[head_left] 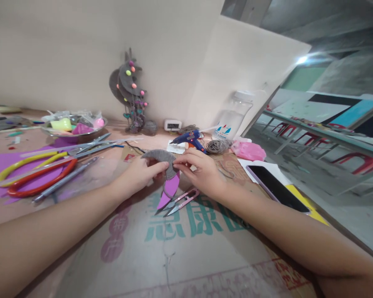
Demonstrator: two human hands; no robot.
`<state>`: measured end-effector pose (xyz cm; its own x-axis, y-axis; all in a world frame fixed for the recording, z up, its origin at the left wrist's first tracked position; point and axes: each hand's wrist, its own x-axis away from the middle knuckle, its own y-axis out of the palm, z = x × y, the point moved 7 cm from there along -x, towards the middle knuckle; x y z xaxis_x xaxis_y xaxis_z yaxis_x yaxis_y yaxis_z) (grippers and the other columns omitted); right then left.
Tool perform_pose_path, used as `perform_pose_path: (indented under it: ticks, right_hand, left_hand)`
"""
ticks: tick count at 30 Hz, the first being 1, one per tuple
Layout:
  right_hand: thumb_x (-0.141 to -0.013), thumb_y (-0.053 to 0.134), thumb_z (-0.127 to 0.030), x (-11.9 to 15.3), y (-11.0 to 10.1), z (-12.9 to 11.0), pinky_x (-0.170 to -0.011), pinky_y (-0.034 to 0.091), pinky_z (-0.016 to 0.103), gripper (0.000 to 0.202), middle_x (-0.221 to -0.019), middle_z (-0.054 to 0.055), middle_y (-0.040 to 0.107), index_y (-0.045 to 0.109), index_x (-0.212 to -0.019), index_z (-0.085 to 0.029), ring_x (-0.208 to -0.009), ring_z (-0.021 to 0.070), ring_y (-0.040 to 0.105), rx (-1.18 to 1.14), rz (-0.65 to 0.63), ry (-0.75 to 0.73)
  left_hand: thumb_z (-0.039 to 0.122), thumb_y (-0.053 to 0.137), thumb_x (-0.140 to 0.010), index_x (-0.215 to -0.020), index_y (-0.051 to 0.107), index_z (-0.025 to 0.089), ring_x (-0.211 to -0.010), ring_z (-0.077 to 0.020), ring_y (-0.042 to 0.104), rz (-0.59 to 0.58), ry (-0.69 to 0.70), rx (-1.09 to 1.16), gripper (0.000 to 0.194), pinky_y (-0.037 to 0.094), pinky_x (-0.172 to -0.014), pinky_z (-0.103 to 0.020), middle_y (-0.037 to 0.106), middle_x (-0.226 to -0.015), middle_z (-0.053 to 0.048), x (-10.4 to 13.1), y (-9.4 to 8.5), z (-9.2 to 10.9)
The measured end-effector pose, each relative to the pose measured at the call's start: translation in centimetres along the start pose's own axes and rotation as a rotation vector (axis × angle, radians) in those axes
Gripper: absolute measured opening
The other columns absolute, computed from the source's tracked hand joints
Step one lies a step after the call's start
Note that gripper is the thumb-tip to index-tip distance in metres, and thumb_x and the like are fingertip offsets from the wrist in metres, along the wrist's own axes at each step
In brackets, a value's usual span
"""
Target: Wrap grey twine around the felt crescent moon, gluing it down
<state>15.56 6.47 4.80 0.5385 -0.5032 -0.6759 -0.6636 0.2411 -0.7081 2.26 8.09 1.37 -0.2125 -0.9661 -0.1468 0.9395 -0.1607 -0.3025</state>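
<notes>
Between my hands is a purple crescent (170,187), its upper part wrapped in grey yarn and its lower tip bare. My left hand (143,171) grips the wrapped part with the thumb on top. The fingers of my right hand (199,167) are pinched together at the crescent's right edge, where the yarn wrapping ends; the yarn strand itself is too fine to make out in them. A loop of grey yarn hangs along the bare part. Pink thread snips (186,199) lie on the cardboard just below the crescent, blades pointing toward me.
Large scissors (42,176) and a pen (66,180) lie on purple sheets at left, before a metal bowl (76,131). Behind my hands are a blue glue gun (191,138), a yarn ball (218,146) and a bottle (231,118). A phone (276,188) lies at right.
</notes>
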Motion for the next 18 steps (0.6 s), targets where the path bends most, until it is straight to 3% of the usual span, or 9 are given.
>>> perform_pose_path:
  ticks: [4,11,16,18]
  right_hand:
    - [-0.091,0.044,-0.020,0.0,0.2,-0.3,-0.072,0.042,0.028,0.015,-0.079,0.004,0.056,0.055,-0.081,-0.017,-0.076,0.0154,0.051,0.065,-0.049,0.022]
    - [-0.094,0.035,-0.029,1.1,-1.4,4.1,-0.063,0.035,0.026,0.018,-0.073,-0.001,0.043,0.040,-0.080,-0.020,-0.066,0.0126,0.041,-0.202,0.150,0.407]
    - [-0.092,0.040,-0.041,1.3,-0.9,5.0,-0.055,0.028,0.025,0.038,-0.056,-0.004,0.033,0.037,-0.060,-0.019,-0.055,0.0101,0.034,-0.257,0.020,0.554]
    - [-0.089,0.046,-0.041,1.1,-0.9,4.3,-0.056,0.029,0.025,0.038,-0.056,-0.004,0.039,0.044,-0.058,-0.018,-0.056,0.0098,0.038,-0.233,-0.056,0.564]
  left_hand:
    - [0.032,0.057,-0.071,-0.048,0.054,0.017,-0.052,-0.0131,0.050,0.005,-0.039,-0.048,0.028,0.039,-0.055,-0.024,0.056,-0.049,0.002,0.1,0.0,0.0]
    - [0.036,0.057,-0.072,-0.047,0.052,0.017,-0.048,-0.0116,0.047,0.035,-0.100,-0.015,0.031,0.037,-0.050,-0.023,0.054,-0.047,0.002,0.0,-0.2,-0.8]
    - [0.037,0.059,-0.072,-0.054,0.055,0.016,-0.050,-0.0109,0.048,0.066,-0.098,0.118,0.028,0.036,-0.051,-0.023,0.055,-0.053,0.001,-0.4,-0.3,-1.8]
    - [0.036,0.061,-0.071,-0.059,0.057,0.015,-0.052,-0.0108,0.048,0.090,-0.091,0.209,0.025,0.036,-0.051,-0.023,0.055,-0.055,0.002,-0.5,-0.5,-2.0]
